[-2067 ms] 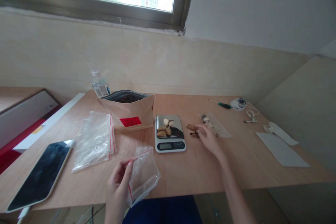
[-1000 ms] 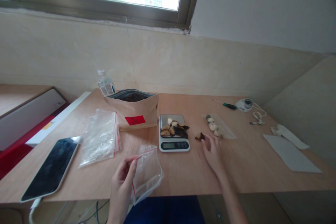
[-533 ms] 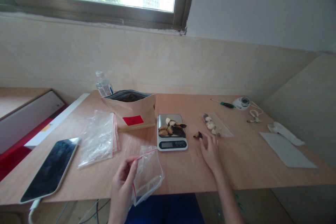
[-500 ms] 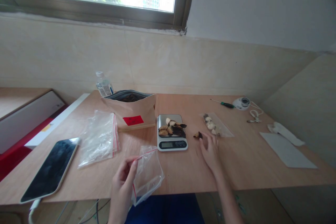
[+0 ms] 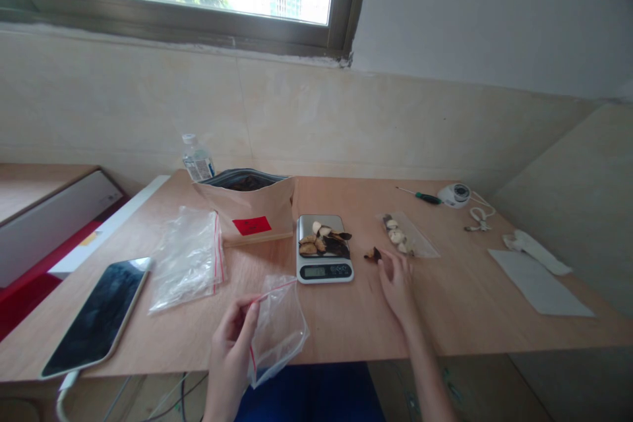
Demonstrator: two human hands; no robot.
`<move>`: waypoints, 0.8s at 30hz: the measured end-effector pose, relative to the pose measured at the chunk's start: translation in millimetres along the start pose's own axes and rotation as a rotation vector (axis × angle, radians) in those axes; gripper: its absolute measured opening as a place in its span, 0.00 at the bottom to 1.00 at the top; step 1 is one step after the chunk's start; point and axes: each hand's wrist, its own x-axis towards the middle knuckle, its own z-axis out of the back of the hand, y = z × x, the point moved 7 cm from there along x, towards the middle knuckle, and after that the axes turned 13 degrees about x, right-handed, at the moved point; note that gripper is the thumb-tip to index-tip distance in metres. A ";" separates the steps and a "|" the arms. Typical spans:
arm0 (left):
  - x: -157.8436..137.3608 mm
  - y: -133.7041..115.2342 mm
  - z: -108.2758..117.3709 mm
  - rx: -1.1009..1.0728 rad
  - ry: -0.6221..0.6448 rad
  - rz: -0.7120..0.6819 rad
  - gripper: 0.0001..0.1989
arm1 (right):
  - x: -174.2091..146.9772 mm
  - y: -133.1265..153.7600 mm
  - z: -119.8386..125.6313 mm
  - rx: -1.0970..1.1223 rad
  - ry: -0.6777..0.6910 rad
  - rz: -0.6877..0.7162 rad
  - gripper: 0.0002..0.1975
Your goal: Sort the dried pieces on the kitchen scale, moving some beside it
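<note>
My left hand (image 5: 235, 333) pinches a small clear zip bag (image 5: 281, 323) by its red-lined opening, above the table's front edge. The bag looks empty. My right hand (image 5: 398, 277) rests on the table with thumb and forefinger closed at the edge of a dark dried slice (image 5: 371, 254). Between the hands and farther back stands a digital kitchen scale (image 5: 326, 272). Several dried slices (image 5: 324, 242), pale inside with dark rinds, are heaped on its plate. The display digits are too small to read. Just beyond my right hand lies a clear bag of pale, roundish pieces (image 5: 397, 236).
An open brown paper pouch (image 5: 262, 201) stands behind the scale, a water bottle (image 5: 198, 161) behind it. Clear zip bags (image 5: 185, 264) and a phone (image 5: 99, 316) on a cable lie left. Right are a screwdriver (image 5: 428, 198), white camera (image 5: 455, 195) and white paper (image 5: 539, 283).
Both hands stay almost where they were, and the slices on the scale have not moved. The view has shifted very slightly.
</note>
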 end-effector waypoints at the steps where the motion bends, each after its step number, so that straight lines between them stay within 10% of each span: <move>1: -0.1 -0.3 0.2 0.001 -0.002 0.005 0.22 | -0.2 -0.2 0.0 -0.001 0.001 -0.003 0.17; 12: 0.0 -0.5 -2.8 -0.013 0.018 0.004 0.22 | 15.0 37.3 -7.4 0.047 0.010 0.041 0.16; 17: -0.4 -2.6 -3.3 -0.008 0.033 -0.013 0.20 | 60.5 103.4 -61.1 0.051 0.345 0.150 0.13; 24: -1.8 0.5 10.9 -0.020 -0.037 0.026 0.24 | 101.9 112.3 -126.2 -0.069 0.629 0.089 0.07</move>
